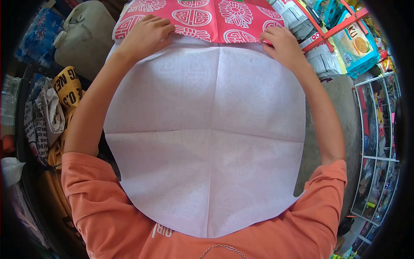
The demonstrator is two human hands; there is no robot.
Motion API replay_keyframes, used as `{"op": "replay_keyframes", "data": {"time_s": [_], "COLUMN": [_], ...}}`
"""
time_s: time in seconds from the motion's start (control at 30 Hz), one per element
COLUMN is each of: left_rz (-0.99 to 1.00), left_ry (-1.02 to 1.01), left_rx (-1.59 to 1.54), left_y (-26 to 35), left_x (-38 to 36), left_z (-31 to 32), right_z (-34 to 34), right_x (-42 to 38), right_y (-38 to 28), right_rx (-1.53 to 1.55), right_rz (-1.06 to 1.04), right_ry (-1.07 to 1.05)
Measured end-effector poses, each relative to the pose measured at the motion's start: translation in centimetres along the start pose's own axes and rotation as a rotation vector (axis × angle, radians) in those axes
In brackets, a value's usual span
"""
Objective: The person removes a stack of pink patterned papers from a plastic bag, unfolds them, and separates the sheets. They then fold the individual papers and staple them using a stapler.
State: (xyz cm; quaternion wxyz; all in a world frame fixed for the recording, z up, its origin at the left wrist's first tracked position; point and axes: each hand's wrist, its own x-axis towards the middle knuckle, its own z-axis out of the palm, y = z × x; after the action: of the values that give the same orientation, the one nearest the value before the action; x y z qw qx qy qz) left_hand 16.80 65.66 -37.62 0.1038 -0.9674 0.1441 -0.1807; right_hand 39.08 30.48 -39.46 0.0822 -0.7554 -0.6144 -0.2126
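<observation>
A large sheet with a plain white back (207, 129) and fold creases crossing near its middle spreads from my chest to the far side. At its far end lies red patterned paper (194, 17) with white round motifs. My left hand (148, 36) rests at the near edge of the red paper, left of centre, its fingers curled on it. On the right, my right hand (280, 43) grips the red paper's near right corner between thumb and fingers. The white sheet's near edge lies against the orange shirt.
A grey-white jug (84, 39) stands at the upper left, above a black crate (21, 116) with folded bags. At the upper right are a red rack (332, 30) and a turquoise basket (366, 62). A white wire shelf (375, 159) with packets stands at the far right.
</observation>
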Motion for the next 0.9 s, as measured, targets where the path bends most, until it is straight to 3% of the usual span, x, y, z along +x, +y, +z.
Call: {"op": "replay_keyframes", "data": {"time_s": [0.23,0.37,0.47,0.57,0.6,0.73,0.83,0.9], "left_rz": [-0.064,-0.27,-0.278,-0.315,-0.345,-0.325,-0.384,-0.367], "left_ry": [0.225,0.264,0.402,0.503,0.529,0.461,0.36,0.377], "left_rx": [0.024,-0.059,-0.094,-0.171,-0.215,-0.116,-0.225,-0.255], "left_y": [-1.9,-1.8,-2.6,-3.1,-2.2,0.2,-0.4,-0.7], "left_x": [1.9,3.6,4.6,5.9,6.2,7.2,8.7,9.6], "left_z": [-2.9,-8.0,-10.8,-13.4,-14.5,-16.5,-14.3,-12.8], "right_z": [-2.8,-5.6,-9.0,-16.2,-15.0,-19.3,-19.6,-18.0], "right_x": [2.3,4.2,6.6,9.0,9.6,11.2,11.6,11.4], "right_y": [0.6,2.2,2.6,-0.6,0.3,-2.9,-5.6,-5.5], "right_rx": [0.072,0.136,0.248,0.456,0.153,0.1,0.08,0.07], "right_rz": [0.137,0.229,0.247,0.575,0.291,0.254,0.278,0.143], "right_ry": [0.159,0.212,0.344,0.206,0.549,0.529,0.474,0.518]}}
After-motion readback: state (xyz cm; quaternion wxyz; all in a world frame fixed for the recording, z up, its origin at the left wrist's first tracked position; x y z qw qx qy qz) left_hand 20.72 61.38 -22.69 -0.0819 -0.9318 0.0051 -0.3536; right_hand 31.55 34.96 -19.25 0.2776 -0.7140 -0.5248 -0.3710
